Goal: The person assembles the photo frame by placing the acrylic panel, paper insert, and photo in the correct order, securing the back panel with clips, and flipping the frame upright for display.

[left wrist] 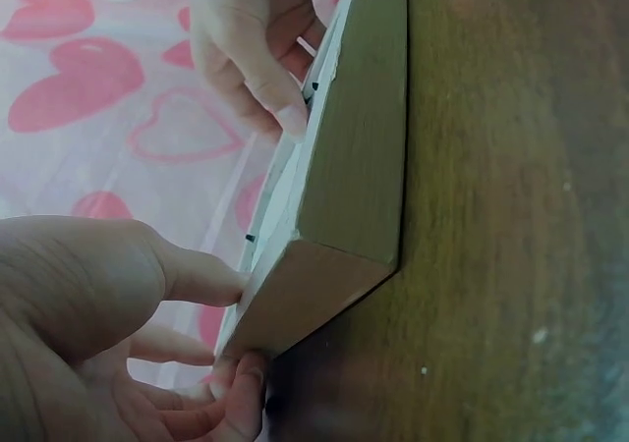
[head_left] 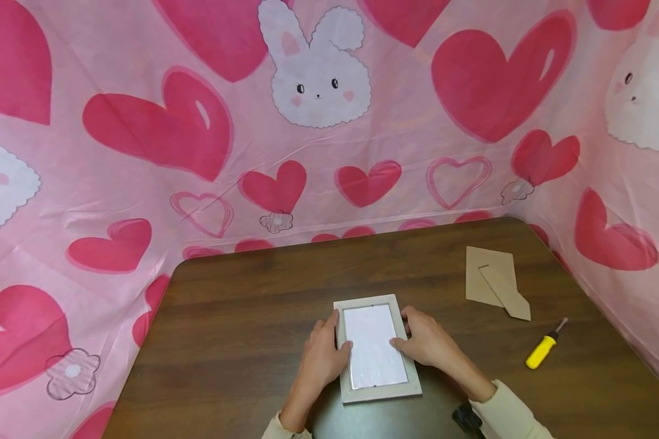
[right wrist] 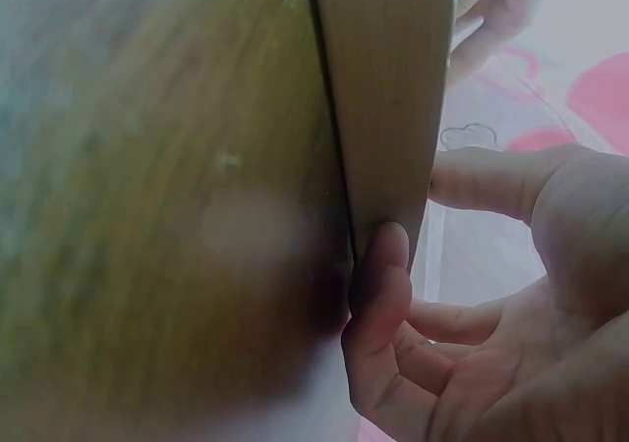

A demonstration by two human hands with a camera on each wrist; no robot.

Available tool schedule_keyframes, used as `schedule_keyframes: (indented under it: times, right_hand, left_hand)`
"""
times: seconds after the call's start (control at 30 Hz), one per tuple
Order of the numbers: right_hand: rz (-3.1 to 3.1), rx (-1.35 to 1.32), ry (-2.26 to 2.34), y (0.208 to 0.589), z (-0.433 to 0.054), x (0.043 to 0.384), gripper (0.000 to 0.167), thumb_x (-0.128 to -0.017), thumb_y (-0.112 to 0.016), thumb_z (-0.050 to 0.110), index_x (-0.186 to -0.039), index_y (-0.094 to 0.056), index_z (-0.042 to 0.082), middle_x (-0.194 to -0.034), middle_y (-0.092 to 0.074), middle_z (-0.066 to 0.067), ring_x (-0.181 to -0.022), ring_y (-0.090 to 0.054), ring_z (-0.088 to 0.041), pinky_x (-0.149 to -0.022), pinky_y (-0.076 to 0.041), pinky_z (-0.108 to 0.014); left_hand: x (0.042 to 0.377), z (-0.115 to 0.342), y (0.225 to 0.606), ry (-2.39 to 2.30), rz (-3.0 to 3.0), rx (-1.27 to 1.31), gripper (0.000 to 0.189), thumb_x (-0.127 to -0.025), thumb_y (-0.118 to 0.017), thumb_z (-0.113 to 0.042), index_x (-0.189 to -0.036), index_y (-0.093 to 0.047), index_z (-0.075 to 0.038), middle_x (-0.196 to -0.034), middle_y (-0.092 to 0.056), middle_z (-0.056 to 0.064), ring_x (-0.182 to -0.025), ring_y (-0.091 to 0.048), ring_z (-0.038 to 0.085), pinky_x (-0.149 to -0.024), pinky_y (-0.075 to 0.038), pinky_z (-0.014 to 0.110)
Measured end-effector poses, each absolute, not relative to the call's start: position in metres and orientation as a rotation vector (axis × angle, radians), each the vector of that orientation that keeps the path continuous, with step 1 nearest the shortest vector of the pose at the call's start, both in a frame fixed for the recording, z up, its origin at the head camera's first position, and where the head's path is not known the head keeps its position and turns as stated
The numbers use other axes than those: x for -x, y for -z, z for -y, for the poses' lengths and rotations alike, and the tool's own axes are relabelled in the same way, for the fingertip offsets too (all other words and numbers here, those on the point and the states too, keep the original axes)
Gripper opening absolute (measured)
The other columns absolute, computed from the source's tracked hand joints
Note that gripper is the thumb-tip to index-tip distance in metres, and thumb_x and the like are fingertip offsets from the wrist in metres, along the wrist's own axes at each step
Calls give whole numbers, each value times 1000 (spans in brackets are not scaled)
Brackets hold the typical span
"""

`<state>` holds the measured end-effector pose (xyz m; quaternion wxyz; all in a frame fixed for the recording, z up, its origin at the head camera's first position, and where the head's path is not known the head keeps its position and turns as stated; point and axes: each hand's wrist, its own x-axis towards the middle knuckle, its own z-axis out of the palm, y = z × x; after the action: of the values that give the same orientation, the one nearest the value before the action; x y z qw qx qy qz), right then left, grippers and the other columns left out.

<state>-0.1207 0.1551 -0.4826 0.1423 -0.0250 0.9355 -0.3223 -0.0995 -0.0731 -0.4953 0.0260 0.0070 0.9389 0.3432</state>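
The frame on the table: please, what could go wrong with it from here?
The white sheet might slip out if the frame is tipped, as the brown board lies apart from it, not over the sheet. The small dark tabs stick up close to the thumbs of the left grip and right grip, so they could scratch.
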Motion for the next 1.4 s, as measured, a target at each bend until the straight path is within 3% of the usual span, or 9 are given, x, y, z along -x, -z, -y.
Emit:
schedule_keyframes:
  times: [0.2,0.37,0.63,1.2,1.4]
  right_hand:
    - [-2707,92,906,480,-154,122,60,-88,-85,25,-133,-57,-4,-104,-69,-12,-87,-63,-21,-75,-55,-42]
    - [-2718,125,876,480,-152,121,65,-89,-85,28,-137,-55,-5,-117,-68,-17,-100,-65,-26,-88,-57,-52]
    - [-2733,122,846,481,-151,119,70,-88,-85,30,-139,-54,-6,-127,-66,-21,-111,-66,-33,-97,-55,-59]
    - [-2724,136,843,482,-153,118,72,-90,-83,32,-142,-53,-8,-134,-64,-26,-121,-65,-38,-101,-52,-61]
    - [-2713,129,864,480,-155,118,69,-93,-80,32,-141,-53,-8,-126,-67,-22,-111,-68,-32,-93,-56,-56]
  left_hand:
    - [101,72,493,-1020,-2904,-16,73,-89,-81,-22,-153,-52,-1,-125,-65,27,-99,-68,38,-88,-55,57]
    - [99,74,491,-989,-2896,-1,86,-84,-88,-31,-155,-49,-3,-128,-64,28,-101,-68,42,-87,-55,59]
    - [99,75,490,-970,-2871,8,88,-83,-89,-30,-157,-47,-5,-130,-63,28,-102,-68,41,-87,-54,60]
    - [98,75,489,-938,-2880,-6,84,-85,-86,-33,-155,-49,-5,-130,-64,28,-104,-68,44,-88,-54,61]
    - [98,76,482,-918,-2917,36,76,-88,-83,-37,-150,-53,-3,-128,-64,26,-104,-69,46,-87,-55,62]
